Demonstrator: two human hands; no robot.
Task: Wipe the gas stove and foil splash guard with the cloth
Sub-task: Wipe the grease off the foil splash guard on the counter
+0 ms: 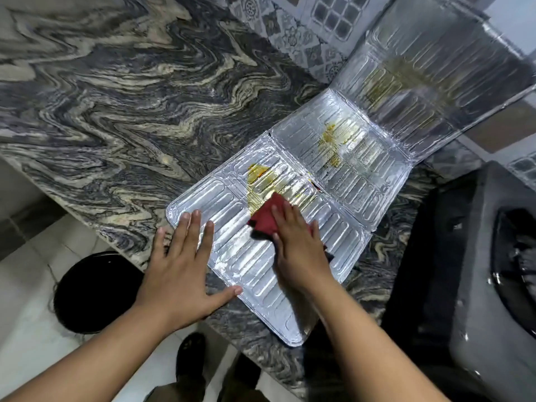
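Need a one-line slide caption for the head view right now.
Right hand presses a red cloth across the stained foil splash guard while the left hand steadies its corner on the counter.

One view only is given, taken from a head-worn camera; the scene is seen from above the near edge of the surface (121,91), looking forward and steeply down; the wide angle bends the edges of the frame; the foil splash guard (290,227) is held close, near the middle; the gas stove (475,256) is cut by the frame edge right of the guard; the floor (26,300) is caught below and left of it.
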